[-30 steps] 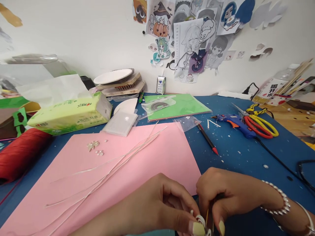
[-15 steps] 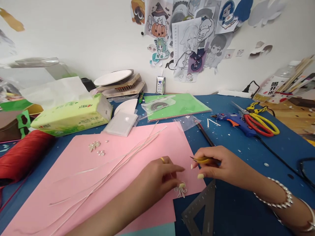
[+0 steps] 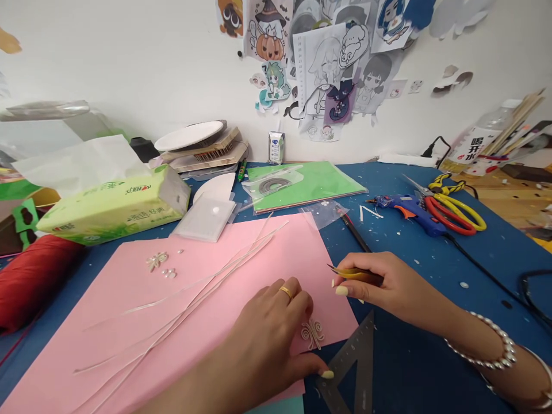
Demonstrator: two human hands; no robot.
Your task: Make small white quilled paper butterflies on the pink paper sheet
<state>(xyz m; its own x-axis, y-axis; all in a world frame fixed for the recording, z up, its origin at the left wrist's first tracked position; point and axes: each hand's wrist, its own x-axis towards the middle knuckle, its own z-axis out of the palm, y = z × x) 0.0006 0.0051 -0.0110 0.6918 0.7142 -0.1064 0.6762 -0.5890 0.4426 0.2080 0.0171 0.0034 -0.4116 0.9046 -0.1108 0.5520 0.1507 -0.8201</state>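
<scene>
My left hand [image 3: 271, 333] rests over the pink paper [image 3: 207, 322], its fingers bent and its thumb stretched out apart, at the edge of a grey triangular ruler [image 3: 366, 356]. I see nothing held in it, though the undersides of the fingers are hidden. Just right of those fingers lies a small pale curled-strip ornament [image 3: 312, 333] with spirals. My right hand [image 3: 379, 282] is closed around yellow-and-dark pointed tweezers [image 3: 356, 276], tips facing left above the paper's right edge. Long thin white paper strips [image 3: 190, 305] lie across the pink sheet, left of my left hand.
Another pale ornament [image 3: 157, 261] and white beads [image 3: 169, 273] lie on the paper. A tissue pack [image 3: 116, 207] and red thread spool [image 3: 38, 282] stand left. Behind lies a green sheet [image 3: 328, 178]; right are a blue glue gun [image 3: 405, 210], scissors [image 3: 457, 215] and a black cable [image 3: 483, 276].
My left thumb and fingers have come off the curled ornament, the thumb swinging down toward the ruler; the ornament now lies uncovered. My right hand keeps the tweezers, nearly still. The view has shifted slightly.
</scene>
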